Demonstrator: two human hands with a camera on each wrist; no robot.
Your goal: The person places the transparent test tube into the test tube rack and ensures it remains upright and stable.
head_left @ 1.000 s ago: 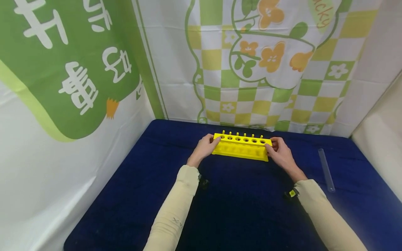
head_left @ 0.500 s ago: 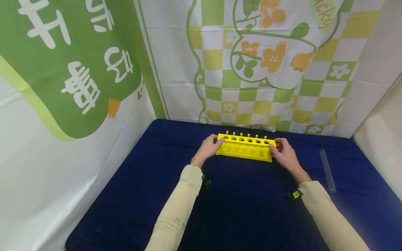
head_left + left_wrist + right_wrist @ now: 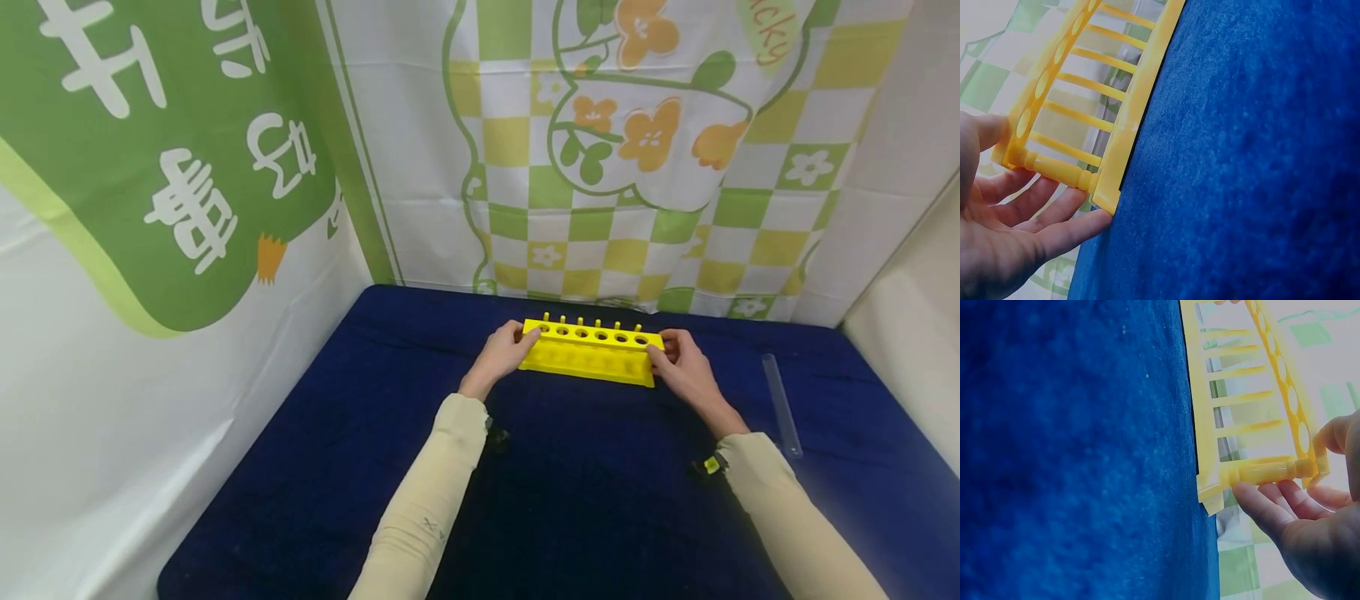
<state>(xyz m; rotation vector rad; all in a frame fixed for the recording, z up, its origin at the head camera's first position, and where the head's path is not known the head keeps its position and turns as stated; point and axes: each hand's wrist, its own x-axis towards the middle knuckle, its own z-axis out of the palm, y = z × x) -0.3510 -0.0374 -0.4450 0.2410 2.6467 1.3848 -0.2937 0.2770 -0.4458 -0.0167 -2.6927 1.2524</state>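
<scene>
A yellow test tube rack [image 3: 588,360] stands upright toward the back of the blue-covered table, with a row of holes on top and short pegs behind. My left hand [image 3: 498,357] grips its left end, thumb at the top plate. At the other end my right hand [image 3: 686,372] holds on in the same way. In the left wrist view, fingers lie along the round end post [image 3: 1057,170] and one fingertip meets the base corner. The right wrist view has the thumb by the top plate and fingers under the opposite post [image 3: 1263,473]. No tubes sit in the holes.
A clear test tube [image 3: 782,406] lies on the dark blue cloth [image 3: 585,500] to the right of my right hand. Patterned curtain [image 3: 592,167] hangs close behind the table, and another printed cloth [image 3: 300,283] rises along the left side.
The rack has shifted a little to the right, with both hands moving along at its ends. My grip looks the same, and the clear tube has stayed in place.
</scene>
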